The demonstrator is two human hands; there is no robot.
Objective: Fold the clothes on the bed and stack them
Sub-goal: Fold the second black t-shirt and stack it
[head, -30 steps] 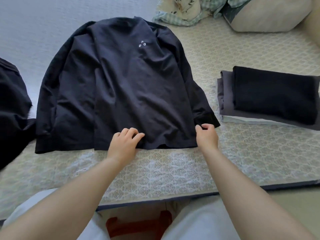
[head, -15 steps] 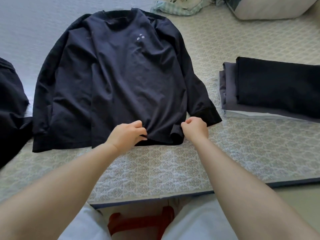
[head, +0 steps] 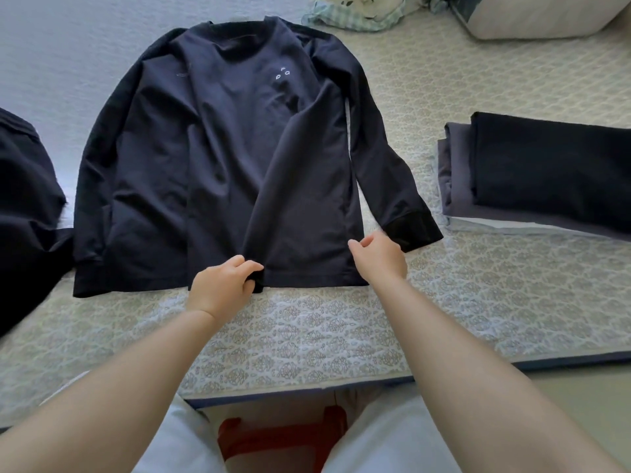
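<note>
A dark navy long-sleeved shirt lies front up on the patterned bed cover, collar far, hem towards me. Its right side is folded over the middle as a slanted flap. My left hand grips the flap's lower corner at the hem. At the new right fold edge of the hem, my right hand has its fingers curled and pinches the cloth. The right sleeve lies spread out to the right. To the far right stands a stack of folded clothes, a black piece on top of grey ones.
Another dark garment lies unfolded at the left edge. A pillow and a checked cloth lie at the far end. The bed's near edge runs just above my knees, with a red object below.
The shirt's right hem corner was carried left over the body into a flap. My left hand now holds that corner, and my right hand has moved back right to the new fold edge.
</note>
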